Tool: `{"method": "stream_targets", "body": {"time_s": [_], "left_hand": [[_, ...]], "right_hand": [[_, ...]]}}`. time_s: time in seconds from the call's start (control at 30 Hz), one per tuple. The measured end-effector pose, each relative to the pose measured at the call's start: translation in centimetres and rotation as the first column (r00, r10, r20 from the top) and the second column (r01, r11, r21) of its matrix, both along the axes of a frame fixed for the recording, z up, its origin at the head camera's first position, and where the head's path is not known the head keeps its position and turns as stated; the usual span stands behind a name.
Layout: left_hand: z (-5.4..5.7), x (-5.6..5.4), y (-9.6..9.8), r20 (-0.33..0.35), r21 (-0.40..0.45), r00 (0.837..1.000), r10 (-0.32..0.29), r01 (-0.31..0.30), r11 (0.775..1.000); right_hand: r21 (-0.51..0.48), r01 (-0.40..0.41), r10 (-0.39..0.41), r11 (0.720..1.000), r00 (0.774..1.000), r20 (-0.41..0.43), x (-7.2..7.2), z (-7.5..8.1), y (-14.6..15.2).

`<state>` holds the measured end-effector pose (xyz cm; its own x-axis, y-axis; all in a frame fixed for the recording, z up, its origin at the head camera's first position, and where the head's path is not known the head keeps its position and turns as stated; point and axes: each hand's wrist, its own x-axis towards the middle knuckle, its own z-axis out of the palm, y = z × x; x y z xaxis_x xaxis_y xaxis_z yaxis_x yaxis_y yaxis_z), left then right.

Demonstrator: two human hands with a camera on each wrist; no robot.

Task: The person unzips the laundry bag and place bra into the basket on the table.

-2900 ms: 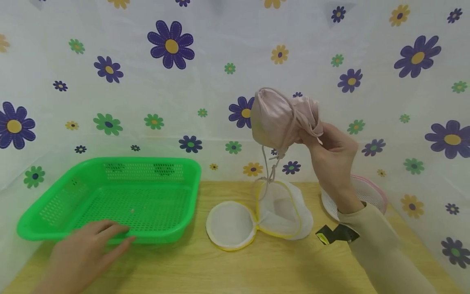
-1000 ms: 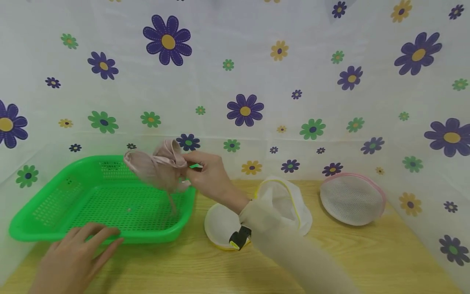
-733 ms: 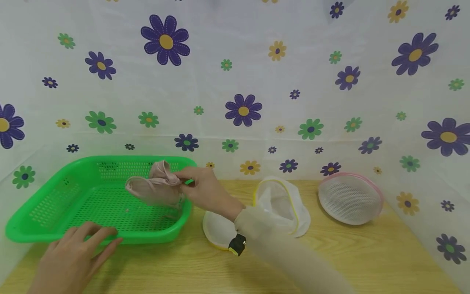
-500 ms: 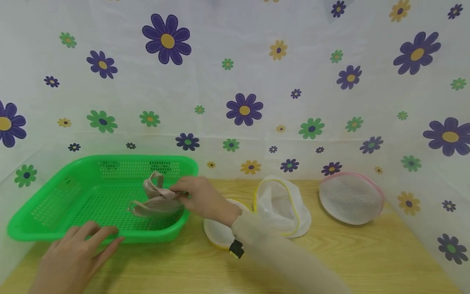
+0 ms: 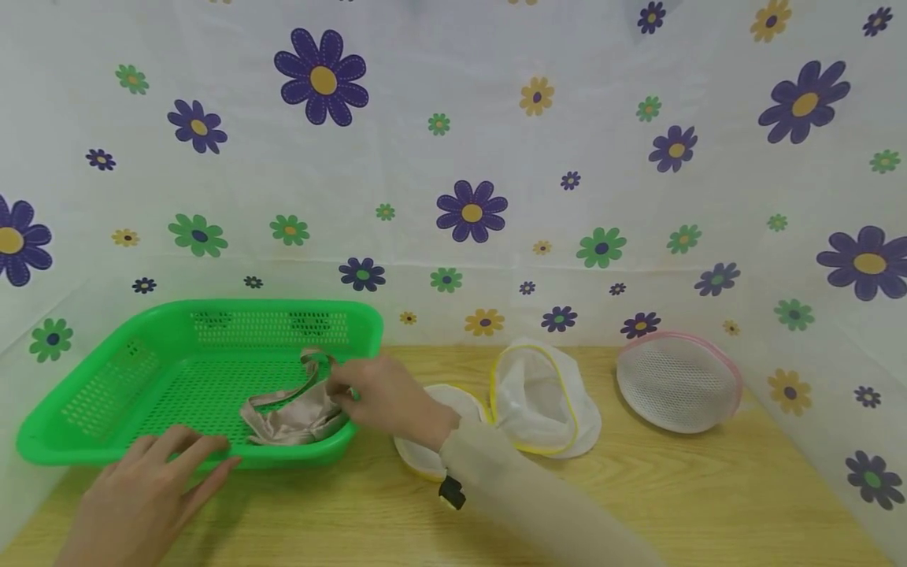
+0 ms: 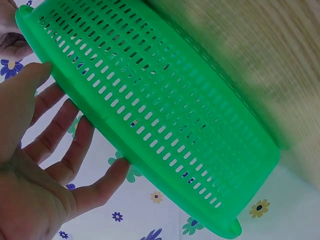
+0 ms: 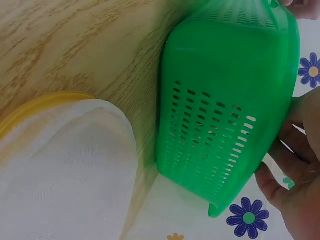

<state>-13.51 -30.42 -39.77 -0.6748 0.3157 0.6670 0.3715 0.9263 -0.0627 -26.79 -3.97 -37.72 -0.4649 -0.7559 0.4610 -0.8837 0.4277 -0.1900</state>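
Observation:
A pinkish-beige satin bra (image 5: 294, 421) lies in the near right corner of the green plastic basket (image 5: 106, 394), its straps looped loosely. My right hand (image 5: 386, 394) reaches over the basket's right rim and pinches the bra by its right end. In the right wrist view the fingers (image 7: 272, 185) are beside the rim, and the basket wall hides the bra. My left hand (image 5: 145, 492) rests on the near rim with its fingers loosely extended. Its fingertips (image 6: 120, 167) touch the rim in the left wrist view.
Right of the basket, a white mesh laundry bag (image 5: 584, 417) with yellow edging lies unzipped, its round half (image 5: 418, 449) partly behind the right forearm. Farther right sits a pink-edged mesh bag (image 5: 676, 386). A flowered sheet (image 5: 418, 165) hangs behind the wooden table (image 5: 680, 488).
From above the mesh bag, my right hand has carried the bra left and lowered it into the basket, where it now lies on the bottom. My left hand has stayed at the near rim.

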Motion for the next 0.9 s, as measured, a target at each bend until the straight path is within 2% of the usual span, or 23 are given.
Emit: {"method": "stream_targets", "body": {"time_s": [0.17, 0.33, 0.53, 0.63, 0.7, 0.8, 0.9], "left_hand": [[0.1, -0.2, -0.1, 0.014, -0.006, 1.000, -0.014, 0.014, 1.000], [0.1, -0.2, -0.2, 0.019, 0.000, 1.000, -0.018, 0.018, 1.000], [-0.1, -0.1, -0.1, 0.046, 0.013, 0.999, 0.007, -0.008, 1.000], [-0.1, -0.1, 0.0, 0.069, 0.021, 0.997, 0.024, -0.026, 0.999], [-0.1, -0.1, 0.0, 0.083, 0.025, 0.996, 0.030, -0.033, 0.999], [-0.1, -0.1, 0.0, 0.095, 0.033, 0.995, 0.031, -0.034, 0.999], [-0.1, -0.1, 0.0, 0.094, 0.045, 0.995, 0.026, -0.030, 0.999]], "right_hand": [[0.051, -0.018, 0.019, 0.999, 1.000, -0.008, 1.1, 0.5, 1.2], [0.079, -0.014, 0.014, 0.997, 1.000, -0.003, 2.3, 1.5, 4.0], [0.124, 0.097, -0.104, 0.988, 0.993, 0.053, 3.1, 2.5, 9.7], [0.108, 0.178, -0.179, 0.978, 0.984, 0.008, 3.2, 2.3, 13.1], [0.075, 0.238, -0.234, 0.968, 0.970, -0.062, 3.3, 1.9, 15.3], [0.029, 0.338, -0.331, 0.941, 0.932, -0.150, 3.1, 1.2, 18.4], [0.043, 0.443, -0.434, 0.896, 0.891, -0.136, 2.8, 0.7, 21.0]]}}
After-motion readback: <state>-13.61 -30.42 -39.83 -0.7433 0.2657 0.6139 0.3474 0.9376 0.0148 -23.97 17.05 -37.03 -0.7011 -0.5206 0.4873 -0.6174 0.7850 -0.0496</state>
